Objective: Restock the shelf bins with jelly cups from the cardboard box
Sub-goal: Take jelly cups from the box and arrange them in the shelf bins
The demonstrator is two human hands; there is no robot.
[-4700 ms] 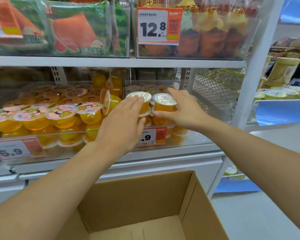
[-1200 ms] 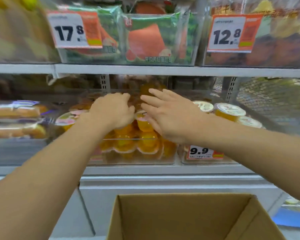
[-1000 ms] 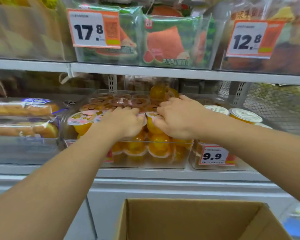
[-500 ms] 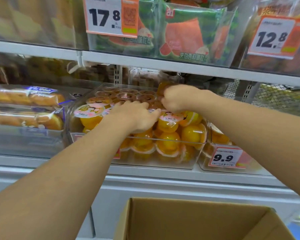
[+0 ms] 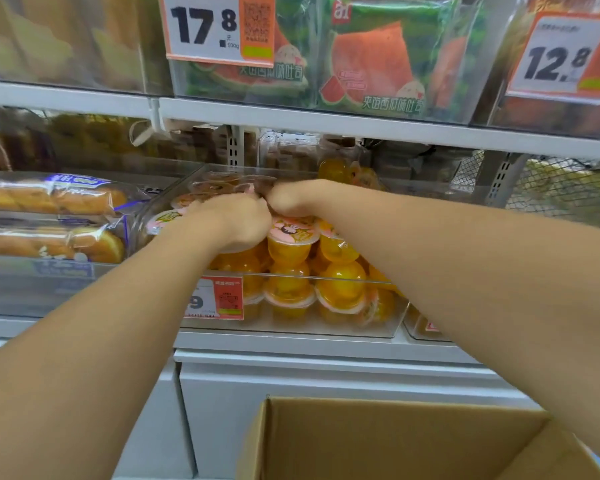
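A clear shelf bin (image 5: 326, 323) on the middle shelf is piled with orange jelly cups (image 5: 293, 237) under pink printed lids. My left hand (image 5: 236, 220) lies palm down on top of the pile, fingers curled over the cups. My right hand (image 5: 291, 199) is curled like a fist just behind it, and the two hands touch. Both are blurred, so whatever is inside the fingers is hidden. The open cardboard box (image 5: 395, 441) sits low in front of me, and only bare inner walls show.
Wrapped bread loaves (image 5: 49, 199) fill the bin to the left. A second bin (image 5: 426, 327) peeks out under my right forearm. The upper shelf edge (image 5: 326, 124) hangs close above my hands, carrying watermelon toast packs (image 5: 371, 60). Wire mesh (image 5: 551, 188) closes the right side.
Both hands shifted from the right bin to the middle one. They came down onto the cup pile and drew together toward its back. The view has moved closer and to the left.
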